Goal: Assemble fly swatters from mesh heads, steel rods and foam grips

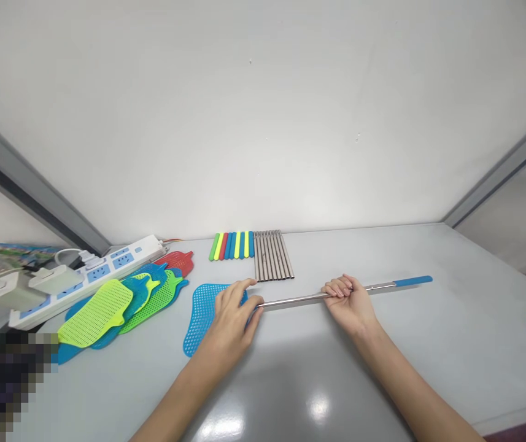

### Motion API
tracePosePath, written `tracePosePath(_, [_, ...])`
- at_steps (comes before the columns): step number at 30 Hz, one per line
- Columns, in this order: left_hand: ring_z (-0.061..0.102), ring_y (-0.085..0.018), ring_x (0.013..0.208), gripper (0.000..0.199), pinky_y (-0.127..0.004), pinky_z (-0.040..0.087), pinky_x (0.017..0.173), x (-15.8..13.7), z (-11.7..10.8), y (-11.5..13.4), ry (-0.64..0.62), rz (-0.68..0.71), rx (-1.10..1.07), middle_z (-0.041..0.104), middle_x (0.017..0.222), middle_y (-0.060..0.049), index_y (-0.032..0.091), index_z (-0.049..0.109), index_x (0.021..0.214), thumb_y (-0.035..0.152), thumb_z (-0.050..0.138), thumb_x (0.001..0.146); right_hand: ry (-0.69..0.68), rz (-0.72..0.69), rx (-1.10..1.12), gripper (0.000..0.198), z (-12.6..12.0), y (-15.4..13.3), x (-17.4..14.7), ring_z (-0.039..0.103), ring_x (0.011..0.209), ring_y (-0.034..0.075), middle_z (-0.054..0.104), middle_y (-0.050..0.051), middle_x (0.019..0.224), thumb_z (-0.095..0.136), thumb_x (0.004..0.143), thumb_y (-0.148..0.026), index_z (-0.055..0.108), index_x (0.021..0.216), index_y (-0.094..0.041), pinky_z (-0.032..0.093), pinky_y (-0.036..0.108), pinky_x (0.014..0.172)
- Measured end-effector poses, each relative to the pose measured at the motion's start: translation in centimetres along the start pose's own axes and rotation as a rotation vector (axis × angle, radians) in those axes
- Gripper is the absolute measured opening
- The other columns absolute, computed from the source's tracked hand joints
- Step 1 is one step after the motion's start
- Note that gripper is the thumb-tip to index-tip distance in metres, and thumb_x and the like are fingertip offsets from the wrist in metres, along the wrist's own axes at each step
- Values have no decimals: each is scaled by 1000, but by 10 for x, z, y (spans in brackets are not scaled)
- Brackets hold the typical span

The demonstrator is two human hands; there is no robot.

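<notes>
1. Right hand (348, 302): fingers curled round a thin metal rod (290, 301), palm side partly turned up; firm wrap, thumb folded in by the fingers.
2. Left hand (236, 314): thumb and fingers closed about the narrow neck of a blue mesh head (204, 314), at the end where the rod meets it. Joint itself covered by the fingers; cannot tell how far the rod sits in.
3. Rod position: above the front-middle of the worktop (437, 344), running from left hand through right hand, slightly higher in view at its right end. A blue grip (413, 281) covers that far end, beyond the right hand.
4. Behind the hands, near the wall (263, 135): a row of coloured grips (231, 245) in green, yellow, red and blue, laid side by side. Just to their right, a row of metal tubes (272, 256), also side by side.
5. Left of the mesh head, apart from it: overlapping loose heads. Yellow-green head (94, 314) uppermost at the near end, with blue ones beneath; green head (154, 299) further right; red head (182, 263) at the back.
6. Beyond these heads: white power strip (112, 265), set at a slant, with white adapters (54, 278) at its left part.
</notes>
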State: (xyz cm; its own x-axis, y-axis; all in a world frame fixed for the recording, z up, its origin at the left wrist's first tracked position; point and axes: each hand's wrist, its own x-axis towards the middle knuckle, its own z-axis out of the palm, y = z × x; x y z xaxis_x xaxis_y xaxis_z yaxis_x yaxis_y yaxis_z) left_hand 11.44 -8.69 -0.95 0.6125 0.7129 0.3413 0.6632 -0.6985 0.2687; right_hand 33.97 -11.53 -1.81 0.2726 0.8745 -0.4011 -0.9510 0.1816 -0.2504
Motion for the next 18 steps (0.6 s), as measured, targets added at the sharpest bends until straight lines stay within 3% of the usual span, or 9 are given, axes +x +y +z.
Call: tracePosePath(18, [33,-23,110,16,-44,30,87,0,0,-1,-8,-12,6,37,119,-6,23,52,88,23,37,82,-42,15,-87,32,-7,0,6,25,35,6,19,-7,41,37,72,-10,12,53,-18,27,20,38])
